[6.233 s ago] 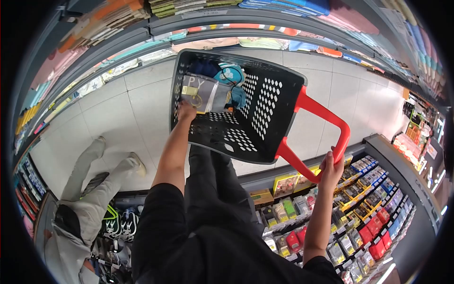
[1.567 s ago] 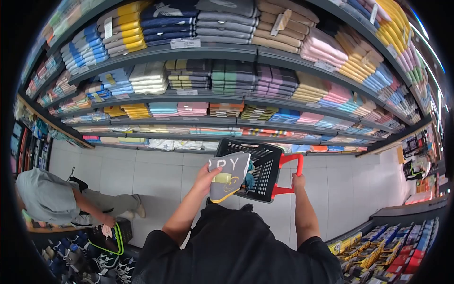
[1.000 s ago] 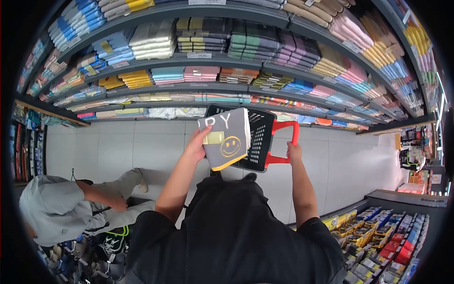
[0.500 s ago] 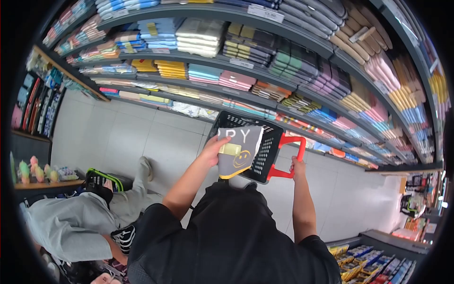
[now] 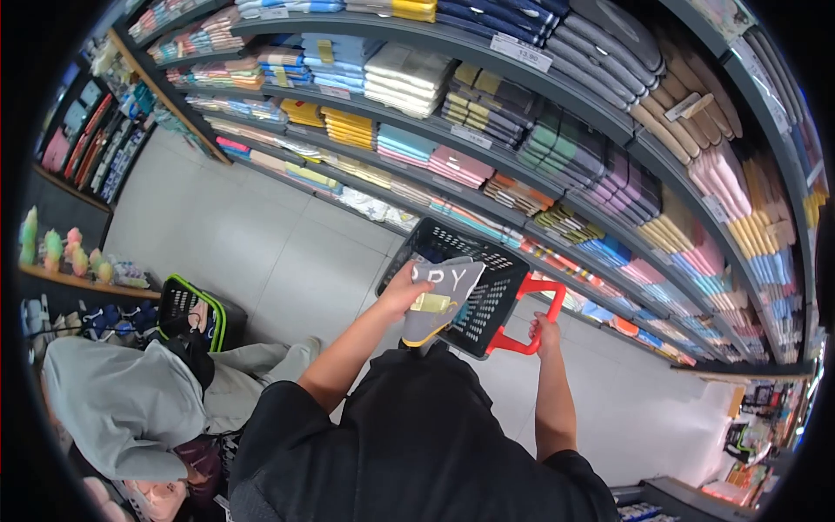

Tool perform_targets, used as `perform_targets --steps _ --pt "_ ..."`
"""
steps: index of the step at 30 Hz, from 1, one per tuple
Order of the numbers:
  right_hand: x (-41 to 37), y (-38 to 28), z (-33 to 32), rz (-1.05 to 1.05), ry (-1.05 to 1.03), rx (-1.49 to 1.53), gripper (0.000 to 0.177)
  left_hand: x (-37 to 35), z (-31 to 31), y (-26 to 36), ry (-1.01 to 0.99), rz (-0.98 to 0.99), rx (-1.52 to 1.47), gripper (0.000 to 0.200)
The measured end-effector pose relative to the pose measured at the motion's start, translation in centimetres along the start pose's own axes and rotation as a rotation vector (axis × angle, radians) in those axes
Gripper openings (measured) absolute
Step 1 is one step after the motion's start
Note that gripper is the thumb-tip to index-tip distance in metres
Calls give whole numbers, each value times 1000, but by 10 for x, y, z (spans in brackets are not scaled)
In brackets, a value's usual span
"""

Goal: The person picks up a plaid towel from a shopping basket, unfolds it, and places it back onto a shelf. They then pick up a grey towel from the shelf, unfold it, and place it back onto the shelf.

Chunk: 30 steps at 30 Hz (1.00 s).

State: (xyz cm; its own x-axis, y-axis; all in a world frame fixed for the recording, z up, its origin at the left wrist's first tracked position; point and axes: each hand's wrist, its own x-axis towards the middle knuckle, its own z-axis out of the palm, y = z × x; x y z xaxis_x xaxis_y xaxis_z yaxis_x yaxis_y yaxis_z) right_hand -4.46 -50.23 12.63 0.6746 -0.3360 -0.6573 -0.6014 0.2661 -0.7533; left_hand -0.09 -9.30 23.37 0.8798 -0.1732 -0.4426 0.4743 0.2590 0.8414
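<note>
Left grip (image 5: pixel 404 293) pinches the gray towel (image 5: pixel 422 326) over the basket's (image 5: pixel 496 300) near left side; right grip (image 5: pixel 547 335) clasps its red handle (image 5: pixel 557 300). The towel has just tilted, leaving less print readable.

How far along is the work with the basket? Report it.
Looks done: the right hand has the basket by its red handle, with something teal inside. In hand: a grey cloth, in the left hand at the basket's opening. Left, probably: placing the cloth; whether in or out, I cannot tell.
</note>
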Motion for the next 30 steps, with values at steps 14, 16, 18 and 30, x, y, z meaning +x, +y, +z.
perform_targets --steps 14,16,18,30 --pt "5 5 2 -40 -70 42 19 0 14 -26 110 63 55 36" --pt "4 6 3 -45 -94 66 19 -2 15 -27 118 63 40 36" --pt "4 8 4 -46 -94 74 18 -4 16 -29 127 52 28 36" --pt "0 0 43 -89 26 -14 19 16 -19 -8 69 -1 -53 35"
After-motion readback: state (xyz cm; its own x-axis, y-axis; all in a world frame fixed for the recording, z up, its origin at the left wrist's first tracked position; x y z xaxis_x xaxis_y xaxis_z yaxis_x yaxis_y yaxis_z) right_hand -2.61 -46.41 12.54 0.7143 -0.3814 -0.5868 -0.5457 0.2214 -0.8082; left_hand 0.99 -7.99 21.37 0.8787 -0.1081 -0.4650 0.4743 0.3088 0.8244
